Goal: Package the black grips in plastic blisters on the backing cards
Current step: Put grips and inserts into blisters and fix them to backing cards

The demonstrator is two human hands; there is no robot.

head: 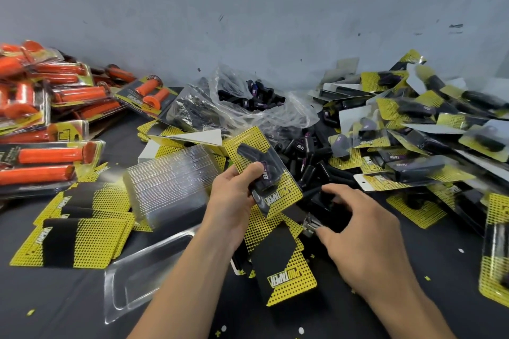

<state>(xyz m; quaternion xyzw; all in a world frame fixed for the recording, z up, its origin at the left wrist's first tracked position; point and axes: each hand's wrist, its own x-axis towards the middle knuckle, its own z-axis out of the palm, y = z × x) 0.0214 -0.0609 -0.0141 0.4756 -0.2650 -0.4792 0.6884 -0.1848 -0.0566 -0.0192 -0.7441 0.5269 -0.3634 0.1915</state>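
1. We see a dark table [68, 297] dotted with yellow scraps. A scuffed grey wall [248, 8] closes the room from 10 to 2 o'clock.
2. At centre, the left hand [234, 195] grasps a card [289, 195], tilted off the table. Its thumb presses the blister [271, 162] covering a grip [261, 176].
3. At 4 o'clock, the right hand [366, 234] curves its fingers over a stapler [311, 224]. We cannot tell whether they clasp it.
4. At 9 o'clock lies a blister stack [170, 179], with loose cards [82, 228] at 8 o'clock.
5. At 12 o'clock, a bag [289, 107] holds grips, and loose grips [303, 157] lie just beside it.
6. Black packs [427, 124] are heaped at 2 to 3 o'clock and orange packs [49, 118] at 10 o'clock.
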